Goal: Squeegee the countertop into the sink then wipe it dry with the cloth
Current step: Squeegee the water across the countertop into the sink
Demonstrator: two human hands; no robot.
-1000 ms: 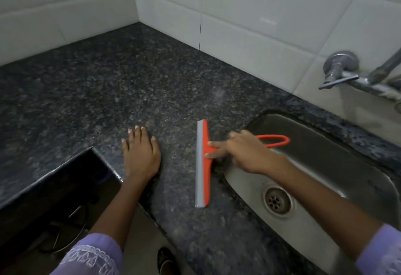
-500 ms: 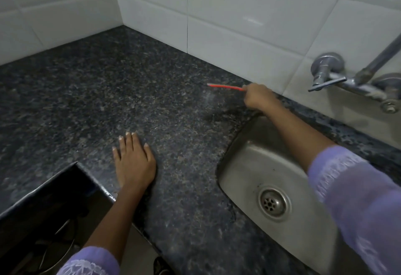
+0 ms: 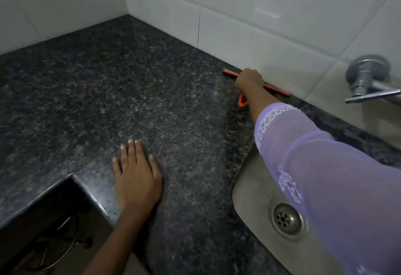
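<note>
The orange squeegee (image 3: 230, 73) lies along the foot of the back tiled wall, its blade down on the dark speckled granite countertop (image 3: 134, 92). My right hand (image 3: 249, 80) is closed around its middle, and the orange loop handle hangs out below my wrist. My left hand (image 3: 137, 172) rests flat, fingers together, on the counter near the front edge. The steel sink (image 3: 256, 190) sits at the lower right, partly covered by my lilac sleeve. No cloth is in view.
A chrome tap (image 3: 366, 79) sticks out of the wall above the sink at the right. White tiled walls meet in a corner at the back. The counter has a cut-out edge at the lower left (image 3: 71, 177), with dark space and a wire rack below.
My right hand carried the squeegee from beside the sink up to the back wall and set the blade down against the tiles. My left hand stayed flat on the counter.
</note>
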